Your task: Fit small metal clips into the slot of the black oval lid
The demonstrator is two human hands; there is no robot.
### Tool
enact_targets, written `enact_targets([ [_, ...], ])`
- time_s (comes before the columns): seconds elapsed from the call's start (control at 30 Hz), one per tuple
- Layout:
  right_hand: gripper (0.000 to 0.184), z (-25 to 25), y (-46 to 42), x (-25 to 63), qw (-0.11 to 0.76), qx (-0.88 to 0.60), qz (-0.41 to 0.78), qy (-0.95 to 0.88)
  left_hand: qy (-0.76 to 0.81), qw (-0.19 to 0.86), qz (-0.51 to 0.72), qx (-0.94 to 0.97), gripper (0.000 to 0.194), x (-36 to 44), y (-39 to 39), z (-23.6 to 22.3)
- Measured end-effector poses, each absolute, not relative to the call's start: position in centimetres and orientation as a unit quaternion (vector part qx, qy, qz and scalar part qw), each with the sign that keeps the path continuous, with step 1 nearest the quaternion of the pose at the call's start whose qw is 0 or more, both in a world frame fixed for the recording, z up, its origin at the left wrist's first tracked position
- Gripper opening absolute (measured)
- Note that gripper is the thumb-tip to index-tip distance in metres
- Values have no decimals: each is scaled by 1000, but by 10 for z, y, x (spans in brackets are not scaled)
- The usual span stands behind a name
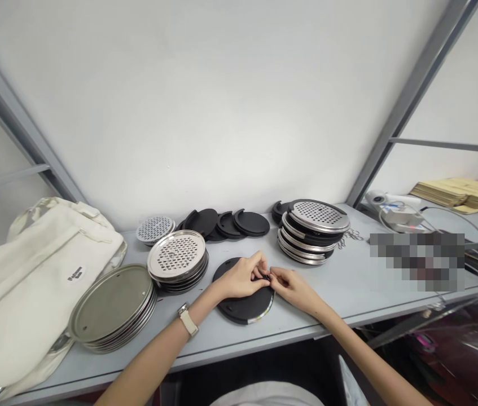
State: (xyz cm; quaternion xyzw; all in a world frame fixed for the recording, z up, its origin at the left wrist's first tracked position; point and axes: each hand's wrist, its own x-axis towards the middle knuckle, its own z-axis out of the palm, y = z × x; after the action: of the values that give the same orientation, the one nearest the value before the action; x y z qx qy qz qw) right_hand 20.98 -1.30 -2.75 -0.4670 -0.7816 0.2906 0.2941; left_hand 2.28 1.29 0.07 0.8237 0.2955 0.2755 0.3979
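A round black disc [239, 310] lies on the grey table in front of me, its near right rim showing a shiny strip. My left hand [248, 276], with a watch on the wrist, rests over the disc, fingers pinched. At the disc's right edge, my right hand [292, 287] pinches too, its fingertips meeting the left ones. Something small and dark shows between them, too hidden to name. Beyond to the left stands a stack of perforated metal grater discs [178, 254]. Behind my right hand is a stack of perforated discs with black rims [317, 217].
Olive round plates [112, 304] are stacked at the left beside a white bag [44, 270]. Black discs [251, 223] lie along the wall. Small metal hooks [351, 237], a white device [399, 215] with cables, and yellowish sheets [454, 192] are at right. Metal posts flank the table.
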Motion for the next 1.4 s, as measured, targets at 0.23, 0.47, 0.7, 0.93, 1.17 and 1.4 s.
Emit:
enact_targets([
  [0.23, 30, -30, -10, 214, 299, -464, 313, -773, 303, 402, 280, 817, 23, 22, 14, 0],
  [0.47, 32, -31, -9, 214, 311, -471, 302, -768, 321, 395, 278, 815, 23, 22, 14, 0],
  [0.7, 31, -26, -13, 210, 297, -469, 289, -780, 306, 345, 291, 838, 24, 22, 12, 3],
  [0.93, 31, -22, -15, 208, 300, -440, 299, -792, 299, 346, 284, 842, 22, 23, 11, 2],
  [1.17, 30, -27, -14, 211, 301, -453, 315, -777, 308, 363, 286, 832, 24, 23, 12, 1],
  [1.4, 33, -25, -14, 209, 297, -461, 303, -779, 321, 355, 284, 831, 24, 23, 14, -2],
])
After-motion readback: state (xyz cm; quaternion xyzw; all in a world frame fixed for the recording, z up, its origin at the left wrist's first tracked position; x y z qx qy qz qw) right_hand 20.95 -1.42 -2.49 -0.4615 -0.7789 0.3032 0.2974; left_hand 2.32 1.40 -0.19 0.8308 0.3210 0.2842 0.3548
